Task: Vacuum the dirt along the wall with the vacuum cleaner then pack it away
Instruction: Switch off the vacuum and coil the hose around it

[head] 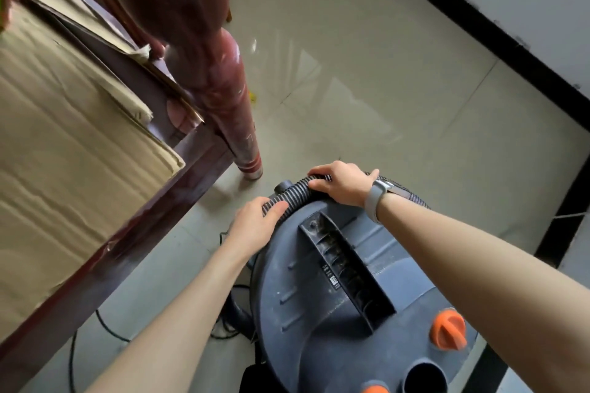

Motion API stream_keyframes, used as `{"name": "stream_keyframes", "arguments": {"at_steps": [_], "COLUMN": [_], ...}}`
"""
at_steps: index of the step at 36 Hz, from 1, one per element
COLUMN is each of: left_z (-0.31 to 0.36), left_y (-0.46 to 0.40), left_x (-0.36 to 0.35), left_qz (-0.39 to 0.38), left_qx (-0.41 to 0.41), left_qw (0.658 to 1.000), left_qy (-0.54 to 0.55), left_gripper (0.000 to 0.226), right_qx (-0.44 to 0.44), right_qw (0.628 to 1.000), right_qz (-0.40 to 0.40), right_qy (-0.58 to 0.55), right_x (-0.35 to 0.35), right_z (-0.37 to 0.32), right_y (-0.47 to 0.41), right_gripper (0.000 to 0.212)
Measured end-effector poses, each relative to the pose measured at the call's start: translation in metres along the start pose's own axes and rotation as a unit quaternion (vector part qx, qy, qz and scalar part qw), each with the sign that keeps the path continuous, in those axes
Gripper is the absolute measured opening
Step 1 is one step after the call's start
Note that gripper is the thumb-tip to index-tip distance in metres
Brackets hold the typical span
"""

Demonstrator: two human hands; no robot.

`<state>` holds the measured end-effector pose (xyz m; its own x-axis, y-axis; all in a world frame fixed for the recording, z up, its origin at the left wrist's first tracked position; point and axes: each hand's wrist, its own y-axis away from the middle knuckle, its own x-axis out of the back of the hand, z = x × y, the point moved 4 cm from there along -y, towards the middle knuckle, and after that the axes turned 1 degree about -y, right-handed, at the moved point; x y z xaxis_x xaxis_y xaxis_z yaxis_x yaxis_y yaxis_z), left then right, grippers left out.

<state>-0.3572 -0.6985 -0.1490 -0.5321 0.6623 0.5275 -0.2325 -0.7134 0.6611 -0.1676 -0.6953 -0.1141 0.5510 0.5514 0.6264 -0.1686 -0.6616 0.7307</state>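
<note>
A dusty grey canister vacuum cleaner [335, 313] stands on the floor right below me, with an orange knob [447, 329] and a recessed carry handle [348, 268] on its lid. Its black ribbed hose [292, 193] curves over the far edge of the lid. My left hand [255, 225] grips the hose at the lid's far left. My right hand [343, 183], a grey watch on its wrist, grips the same hose a little farther along to the right. The rest of the hose runs behind my right wrist and out of sight.
A dark red wooden table [134, 223] covered with cardboard [64, 143] fills the left, one turned leg [230, 105] just beyond the vacuum. A black power cord [105, 329] lies on the tiled floor [367, 89]. The wall with black skirting [479, 16] runs along the right.
</note>
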Motion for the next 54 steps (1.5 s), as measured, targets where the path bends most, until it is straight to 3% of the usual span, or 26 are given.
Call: {"name": "stream_keyframes", "arguments": {"at_steps": [5, 8, 11, 17, 20, 22, 24, 29, 37, 43, 45, 48, 54], "left_z": [0.005, 0.007, 0.002, -0.028, -0.054, -0.072, -0.091, -0.147, -0.273, -0.363, -0.398, -0.456, -0.563], "left_y": [0.003, 0.007, 0.017, 0.078, 0.12, 0.147, 0.175, 0.252, 0.344, 0.36, 0.354, 0.335, 0.274], "left_x": [-0.016, -0.019, -0.018, -0.01, -0.007, -0.006, -0.009, -0.024, -0.047, -0.046, -0.043, -0.041, -0.067], "left_qz": [-0.01, -0.011, 0.003, 0.145, 0.179, 0.191, 0.2, 0.209, 0.168, 0.138, 0.129, 0.127, 0.106], "left_qx": [0.034, 0.035, 0.036, 0.011, 0.04, 0.065, 0.091, 0.151, 0.262, 0.278, 0.266, 0.238, 0.196], "left_qw": [0.995, 0.995, 0.996, 0.985, 0.976, 0.97, 0.965, 0.957, 0.945, 0.947, 0.951, 0.958, 0.97], "left_qy": [-0.093, -0.09, -0.086, -0.09, -0.116, -0.138, -0.147, -0.133, -0.1, -0.086, -0.087, -0.099, -0.101], "left_gripper": [0.044, 0.045, 0.052, 0.06, 0.062, 0.063, 0.063, 0.061, 0.06, 0.061, 0.061, 0.06, 0.06], "right_qx": [-0.031, -0.061, -0.06, 0.024, 0.07, 0.141, 0.229, 0.336, 0.313, 0.281, 0.271, 0.271, 0.227], "right_qw": [0.999, 0.996, 0.996, 0.989, 0.981, 0.953, 0.931, 0.919, 0.93, 0.933, 0.939, 0.939, 0.958], "right_qz": [-0.013, -0.015, 0.016, 0.145, 0.172, 0.226, 0.244, 0.166, 0.013, -0.067, -0.057, -0.077, -0.086], "right_qy": [0.016, 0.058, 0.064, -0.01, 0.064, 0.143, 0.149, 0.127, 0.191, 0.214, 0.201, 0.197, 0.154], "right_x": [-0.008, -0.008, -0.015, -0.032, -0.048, -0.065, -0.09, -0.181, -0.321, -0.389, -0.417, -0.469, -0.563], "right_z": [0.015, 0.018, 0.01, -0.01, -0.022, -0.037, -0.053, -0.085, -0.096, -0.127, -0.142, -0.164, -0.182], "right_y": [-0.009, -0.005, 0.01, 0.064, 0.094, 0.124, 0.153, 0.22, 0.276, 0.274, 0.258, 0.218, 0.13], "right_gripper": [0.049, 0.061, 0.055, 0.05, 0.053, 0.052, 0.052, 0.052, 0.055, 0.093, 0.086, 0.059, 0.055]}}
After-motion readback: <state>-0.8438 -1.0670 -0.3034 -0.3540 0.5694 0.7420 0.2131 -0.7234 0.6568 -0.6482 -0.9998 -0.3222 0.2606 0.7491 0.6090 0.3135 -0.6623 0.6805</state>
